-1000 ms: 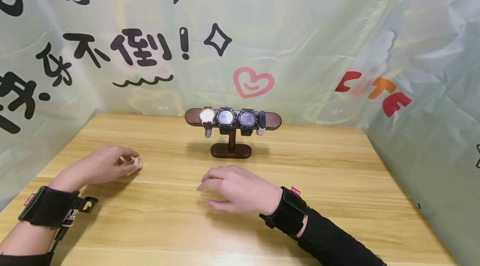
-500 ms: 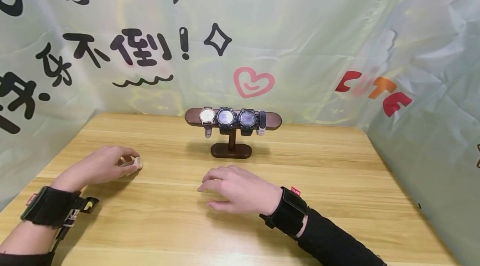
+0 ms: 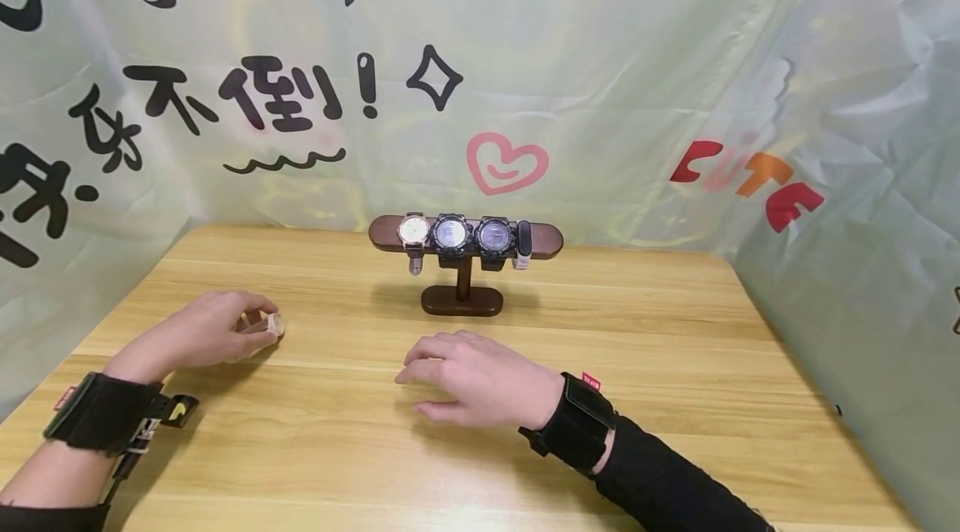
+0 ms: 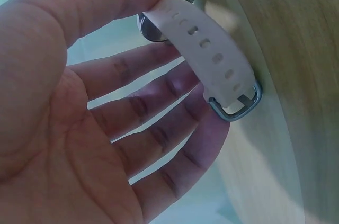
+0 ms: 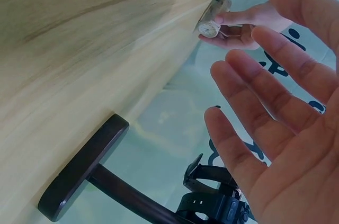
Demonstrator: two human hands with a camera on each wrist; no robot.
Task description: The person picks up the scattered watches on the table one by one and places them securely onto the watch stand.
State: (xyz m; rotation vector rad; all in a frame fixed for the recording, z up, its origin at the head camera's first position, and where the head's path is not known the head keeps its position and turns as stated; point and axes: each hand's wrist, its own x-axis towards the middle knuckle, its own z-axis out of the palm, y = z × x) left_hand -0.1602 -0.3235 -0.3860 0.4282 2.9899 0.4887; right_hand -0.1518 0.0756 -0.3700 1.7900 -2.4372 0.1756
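Observation:
At the left of the head view, my left hand pinches a wristwatch low over the table. The left wrist view shows its pale strap with punched holes and a metal buckle, the thumb pressing on the strap and the fingers behind it. Its round dial faces out in the right wrist view. My right hand hovers palm down at mid-table, fingers loosely spread, holding nothing. Beyond it stands a dark wooden watch stand.
On the stand's bar hang a leather-strapped watch, two chunky black watches and a slim smart band. The wood-grain table ends at a printed cloth backdrop behind and on the sides.
The pinched watch has tilted slightly in my left hand, its dial turning a little. My right hand stays in place, and the stand has not moved.

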